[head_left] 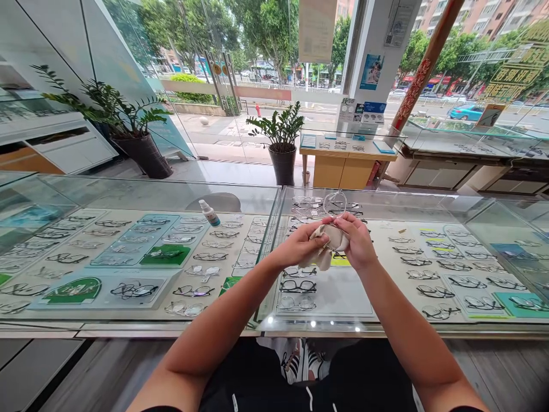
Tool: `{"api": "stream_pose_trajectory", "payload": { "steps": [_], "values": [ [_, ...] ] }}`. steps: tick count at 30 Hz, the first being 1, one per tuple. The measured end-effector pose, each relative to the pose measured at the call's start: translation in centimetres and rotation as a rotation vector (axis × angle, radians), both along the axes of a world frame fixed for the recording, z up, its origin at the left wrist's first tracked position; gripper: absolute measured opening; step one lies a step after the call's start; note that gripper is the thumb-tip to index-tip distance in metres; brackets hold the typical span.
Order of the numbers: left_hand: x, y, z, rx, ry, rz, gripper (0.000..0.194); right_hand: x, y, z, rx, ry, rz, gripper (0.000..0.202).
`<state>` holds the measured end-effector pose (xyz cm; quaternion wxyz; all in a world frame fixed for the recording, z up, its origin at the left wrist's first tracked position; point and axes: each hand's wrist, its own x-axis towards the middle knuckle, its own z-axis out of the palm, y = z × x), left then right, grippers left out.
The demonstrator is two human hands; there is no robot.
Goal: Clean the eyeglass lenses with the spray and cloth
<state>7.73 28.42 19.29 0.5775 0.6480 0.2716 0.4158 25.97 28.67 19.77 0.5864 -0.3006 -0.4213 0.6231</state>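
Over the glass display case, my two hands are close together around a cream cloth (321, 258) and a pair of glasses. My left hand (302, 243) has the cloth pinched between thumb and fingers, and its lower part hangs down below. On the other side my right hand (361, 245) grips the thin-rimmed glasses (335, 195); one round clear lens sticks up beyond the fingertips. Cloth and fingers cover the rest of the glasses. To the left, a small white spray bottle (209, 213) with a blue base stands on the glass top.
Under the glass of the display case (274, 194) lie rows of eyeglasses (298, 286), some on green or blue trays. Beyond it stand two potted plants (283, 151), a wooden display cabinet (343, 169) and large windows facing a street.
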Motion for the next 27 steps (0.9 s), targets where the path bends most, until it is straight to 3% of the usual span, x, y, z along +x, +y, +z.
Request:
{"api": "stream_pose_trajectory", "payload": {
  "steps": [4,9,11,14,17,19,24,27],
  "values": [
    [0.6,-0.1,-0.5,-0.030,-0.009,0.075,0.067,-0.3,-0.2,-0.2,0.019,-0.004,0.014,0.029],
    [1.8,-0.1,-0.8,0.044,-0.011,0.223,0.055,-0.7,-0.2,-0.6,0.010,-0.009,0.034,0.032],
    [1.7,0.0,-0.7,0.073,0.005,0.251,0.059,-0.8,-0.1,-0.6,0.006,0.000,0.021,0.032],
    [1.3,0.2,-0.6,0.110,0.030,0.210,0.061,-0.6,0.1,-0.4,-0.010,0.014,-0.005,0.033],
    [1.0,0.1,-0.7,0.059,0.002,0.097,0.057,-0.4,0.3,-0.3,-0.016,0.026,-0.014,0.034],
    [1.2,0.1,-0.9,0.012,-0.016,0.087,0.062,-0.4,0.3,-0.3,-0.013,0.022,0.002,0.034],
    [2.0,0.2,-1.5,-0.001,-0.036,0.285,0.063,-0.8,0.2,-0.6,-0.015,-0.005,0.063,0.035],
    [1.9,0.4,-1.3,0.051,-0.009,0.319,0.062,-0.8,0.2,-0.7,-0.015,0.013,0.068,0.034]
  ]
}}
